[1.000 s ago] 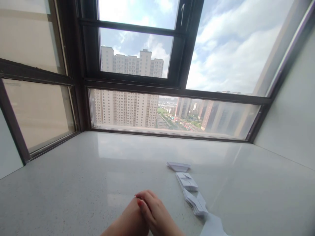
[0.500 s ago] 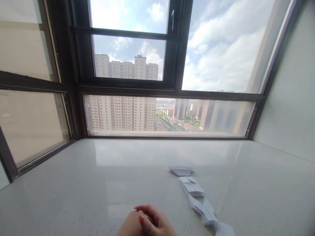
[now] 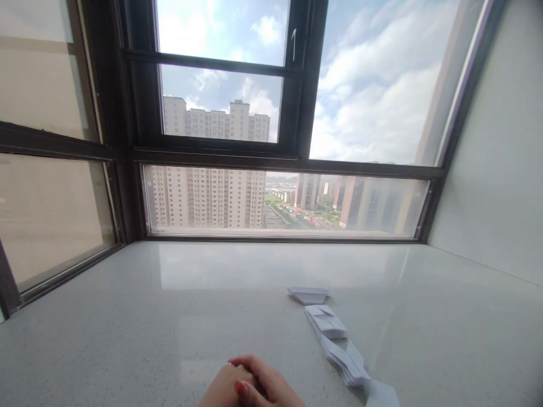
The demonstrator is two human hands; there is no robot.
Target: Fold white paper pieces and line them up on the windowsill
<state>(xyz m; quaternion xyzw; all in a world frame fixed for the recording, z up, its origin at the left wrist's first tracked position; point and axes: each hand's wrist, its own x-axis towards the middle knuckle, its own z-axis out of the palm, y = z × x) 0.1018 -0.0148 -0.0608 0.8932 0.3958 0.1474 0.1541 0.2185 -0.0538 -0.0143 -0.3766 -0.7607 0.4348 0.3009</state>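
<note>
At the bottom edge, my right hand (image 3: 271, 384) is wrapped over my left hand (image 3: 224, 387), the two clasped together above the white speckled sill. The right fingers curl round the left hand; the left fingers are mostly hidden beneath them. To the right of the hands lie several stacks of folded white paper: a flat boat-shaped one (image 3: 308, 295) farthest away, a squarish one (image 3: 326, 322), a fanned pile (image 3: 348, 362) and another white paper piece (image 3: 382, 394) cut off by the bottom edge.
The pale sill (image 3: 106, 316) runs back to a dark window frame (image 3: 280, 240). Glass also stands at the left, and a white wall (image 3: 496, 198) rises at the right. Tall buildings show outside.
The view has shifted slightly, so window and papers sit a little farther left. The hands remain clasped.
</note>
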